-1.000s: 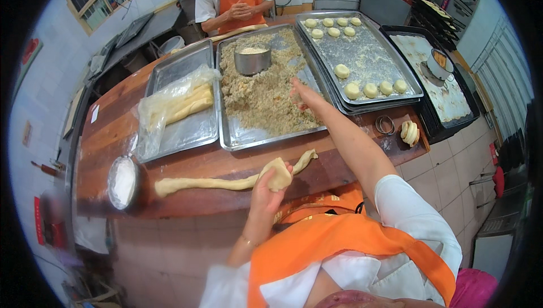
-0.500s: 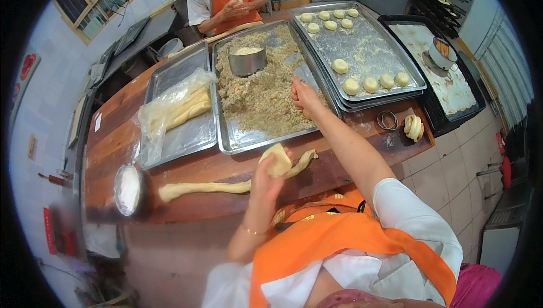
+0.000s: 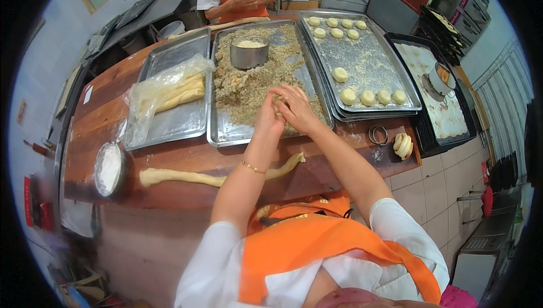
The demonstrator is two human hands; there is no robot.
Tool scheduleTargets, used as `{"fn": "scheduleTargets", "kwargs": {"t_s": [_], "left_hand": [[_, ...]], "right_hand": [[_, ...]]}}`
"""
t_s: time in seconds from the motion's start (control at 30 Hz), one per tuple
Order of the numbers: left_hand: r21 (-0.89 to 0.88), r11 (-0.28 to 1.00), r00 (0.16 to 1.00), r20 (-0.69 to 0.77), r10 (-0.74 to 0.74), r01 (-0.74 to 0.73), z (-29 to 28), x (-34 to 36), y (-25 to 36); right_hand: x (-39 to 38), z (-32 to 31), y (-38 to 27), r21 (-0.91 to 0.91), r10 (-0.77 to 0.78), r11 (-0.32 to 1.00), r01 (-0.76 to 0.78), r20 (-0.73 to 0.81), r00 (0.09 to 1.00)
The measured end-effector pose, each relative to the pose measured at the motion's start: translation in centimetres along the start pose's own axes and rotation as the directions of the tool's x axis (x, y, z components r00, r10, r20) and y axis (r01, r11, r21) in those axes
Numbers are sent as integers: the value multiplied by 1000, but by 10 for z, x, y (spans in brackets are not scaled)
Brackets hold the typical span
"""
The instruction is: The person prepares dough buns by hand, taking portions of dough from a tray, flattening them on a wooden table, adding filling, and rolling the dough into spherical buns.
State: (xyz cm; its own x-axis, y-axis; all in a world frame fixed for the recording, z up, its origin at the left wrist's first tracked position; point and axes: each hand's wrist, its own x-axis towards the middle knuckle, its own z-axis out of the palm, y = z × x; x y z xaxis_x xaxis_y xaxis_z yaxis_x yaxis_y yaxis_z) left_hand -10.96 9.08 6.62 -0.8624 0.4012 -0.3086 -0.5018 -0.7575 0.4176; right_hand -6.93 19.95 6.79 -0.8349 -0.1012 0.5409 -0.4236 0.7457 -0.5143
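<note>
Both hands are together over the near part of the tray of crumbly filling [image 3: 243,93]. My left hand [image 3: 270,113] cups a pale dough piece [image 3: 278,101], and my right hand [image 3: 297,110] has its fingers curled over it, hiding most of it. Behind them, a metal ring mould [image 3: 249,55] holding pale crumbs stands in the filling. A long dough rope [image 3: 175,177] lies on the wooden table [image 3: 96,124] below my arms.
A co-worker [image 3: 237,5] works across the table. Bagged dough [image 3: 175,93] lies on the left tray. A flour bowl [image 3: 108,169] sits front left. Right are stacked trays with dough rounds [image 3: 367,97], metal rings [image 3: 378,134], layered dough pieces [image 3: 403,146] and a dark tray [image 3: 449,116].
My left hand has risen from the dough rope to the filling tray with the dough piece. My right hand has closed over that piece, joining the left.
</note>
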Motion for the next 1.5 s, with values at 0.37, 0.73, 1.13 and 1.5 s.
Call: {"fn": "scheduleTargets", "kwargs": {"t_s": [0.37,0.73,1.13,1.5], "left_hand": [[-40,999,999,-27,36,-37,-32,6,-26],[-55,990,988,-94,123,-129,-41,11,-11],[410,811,894,25,447,-417,-63,45,-14],[19,959,951,141,276,-281,-20,-14,6]], "right_hand": [[0,-8,-4,-297,57,955,-23,105,993],[37,-11,15,-764,256,642,-72,125,959],[47,-6,-34,-126,-55,991,32,-177,983],[17,-11,-45,144,4,990,4,-52,999]]}}
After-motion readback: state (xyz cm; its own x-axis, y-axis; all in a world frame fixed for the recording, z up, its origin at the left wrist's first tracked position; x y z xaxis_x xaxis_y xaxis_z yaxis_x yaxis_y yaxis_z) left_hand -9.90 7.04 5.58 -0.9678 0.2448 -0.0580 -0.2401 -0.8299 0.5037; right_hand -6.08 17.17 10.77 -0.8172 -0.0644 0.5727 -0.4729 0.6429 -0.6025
